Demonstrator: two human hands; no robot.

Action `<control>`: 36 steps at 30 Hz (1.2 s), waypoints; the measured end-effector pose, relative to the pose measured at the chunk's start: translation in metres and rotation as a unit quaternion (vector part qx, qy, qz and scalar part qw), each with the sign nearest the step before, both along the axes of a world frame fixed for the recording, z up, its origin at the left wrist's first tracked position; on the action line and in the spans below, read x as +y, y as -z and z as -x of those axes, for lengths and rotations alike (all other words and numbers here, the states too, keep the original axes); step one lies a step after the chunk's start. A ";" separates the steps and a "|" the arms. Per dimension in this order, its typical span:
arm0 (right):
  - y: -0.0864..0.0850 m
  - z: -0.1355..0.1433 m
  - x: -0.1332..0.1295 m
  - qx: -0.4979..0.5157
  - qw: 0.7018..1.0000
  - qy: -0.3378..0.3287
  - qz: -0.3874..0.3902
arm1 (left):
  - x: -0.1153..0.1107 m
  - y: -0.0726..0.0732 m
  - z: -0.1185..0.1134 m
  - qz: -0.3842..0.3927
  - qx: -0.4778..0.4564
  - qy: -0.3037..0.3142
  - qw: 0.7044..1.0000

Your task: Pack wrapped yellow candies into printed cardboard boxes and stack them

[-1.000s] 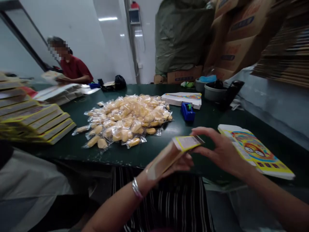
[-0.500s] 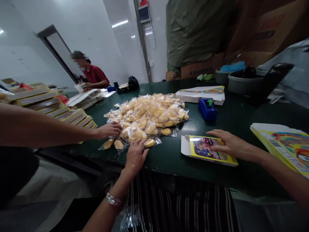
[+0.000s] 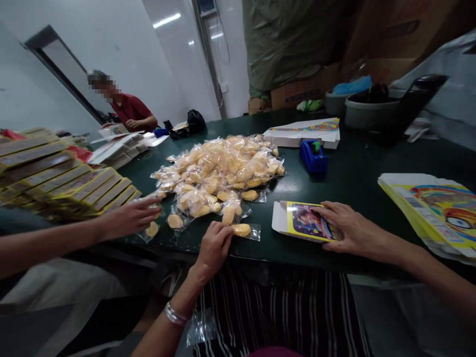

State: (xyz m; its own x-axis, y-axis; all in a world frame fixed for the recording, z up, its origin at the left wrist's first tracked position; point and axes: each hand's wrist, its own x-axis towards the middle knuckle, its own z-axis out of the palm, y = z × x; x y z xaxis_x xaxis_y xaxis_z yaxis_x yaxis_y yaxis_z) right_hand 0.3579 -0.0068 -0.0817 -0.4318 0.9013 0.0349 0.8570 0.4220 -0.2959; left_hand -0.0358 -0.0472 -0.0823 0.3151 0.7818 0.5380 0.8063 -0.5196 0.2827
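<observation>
My left hand (image 3: 212, 248), with a silvery band at its wrist, has its fingers closed at the near edge of the pile. They pinch the end of a clear packet (image 3: 242, 229) holding a yellow oval piece. Just beyond lies a heap of similar packets (image 3: 226, 166). To the right, my right hand (image 3: 345, 229) grips the right end of a printed yellow and purple cardboard box (image 3: 308, 220) lying flat on the table. The box's white end flap (image 3: 278, 217) stands open, facing left toward the packets.
Another person's hand (image 3: 136, 215) is at the pile's left edge. Stacked filled-looking boxes (image 3: 74, 183) stand at left. A blue tape dispenser (image 3: 314, 156), flat cartons (image 3: 431, 208) and a grey tub (image 3: 366, 113) sit on the dark green table (image 3: 353, 163). A person in red (image 3: 134, 111) sits opposite.
My left hand has drawn a packet toward the near edge, out of the pile. My right hand has closed on the box, which is turned slightly. The neighbour's hand has moved left.
</observation>
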 end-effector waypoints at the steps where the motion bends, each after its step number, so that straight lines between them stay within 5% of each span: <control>1: -0.002 0.000 -0.003 -0.002 1.000 -0.007 0.002 | 0.000 -0.002 -0.004 -0.001 0.000 0.007 1.000; 11: -0.013 -0.001 -0.014 0.015 1.000 -0.020 -0.018 | 0.010 0.006 -0.015 0.018 -0.069 0.033 0.997; 14: -0.017 0.000 -0.016 0.020 0.999 -0.028 -0.024 | 0.005 -0.003 -0.021 -0.007 -0.111 0.032 0.993; 17: -0.021 0.002 -0.016 0.022 0.999 -0.029 -0.026 | 0.010 -0.018 -0.043 -0.051 -0.115 0.038 0.991; 21: -0.020 0.002 -0.017 0.027 0.999 -0.022 -0.024 | 0.038 -0.025 -0.081 -0.080 0.004 0.071 0.994; 29: -0.013 0.000 -0.018 0.048 0.997 -0.025 -0.054 | 0.063 -0.036 -0.093 0.045 0.127 0.134 0.982; 32: -0.012 0.001 -0.018 0.049 0.997 -0.019 -0.055 | 0.059 -0.043 -0.104 0.104 0.104 0.163 0.976; 36: -0.010 0.003 -0.019 0.057 0.997 -0.009 -0.059 | 0.060 -0.032 -0.116 0.184 0.002 0.189 0.965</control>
